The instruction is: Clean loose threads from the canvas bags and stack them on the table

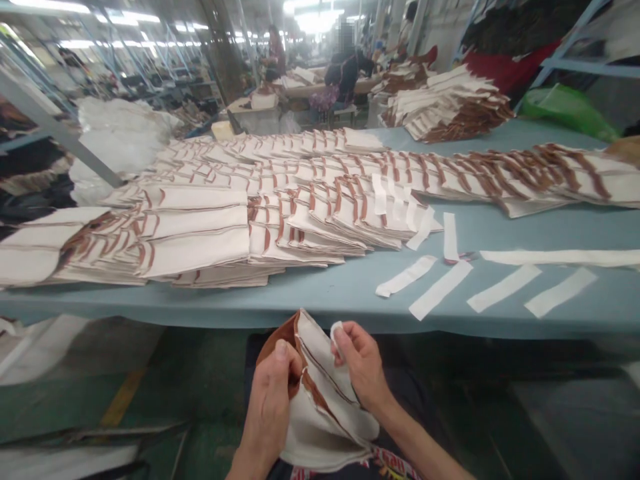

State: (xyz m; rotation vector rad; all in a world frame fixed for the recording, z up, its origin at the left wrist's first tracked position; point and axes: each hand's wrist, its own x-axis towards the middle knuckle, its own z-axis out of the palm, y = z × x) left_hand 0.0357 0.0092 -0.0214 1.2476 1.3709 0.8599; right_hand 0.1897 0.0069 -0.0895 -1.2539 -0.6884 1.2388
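- Fabric piece (pixel 315 437): we count one in our hands, over our lap at six o'clock, just this side of the table (pixel 330 287).
- It looks cream outside, with brown showing along its ten o'clock edge and in a gap near the middle. We see dark seam lines running down it; it is tilted, its layers partly spread, its top corner pointing to twelve.
- Our hands number two. The left hand (pixel 270 393) grips the piece at its ten o'clock side, thumb on top and fingers curled against it.
- The right hand (pixel 364 367), at two o'clock of the piece, pinches one small white piece (pixel 336 330) between thumb and fingers; we cannot tell whether it also touches the fabric.
- Short white strips: we count five on the bare blue surface towards one and two o'clock, such as the nearest strip (pixel 440 290), plus about four by the edge of the stacked pieces (pixel 310 233).
- One long strip (pixel 560 258) lies beyond them at two o'clock.
- Those stacked pieces overlap in rows from ten to two o'clock, too many for us to count.
- One green bag (pixel 567 112) lies between one and two o'clock.
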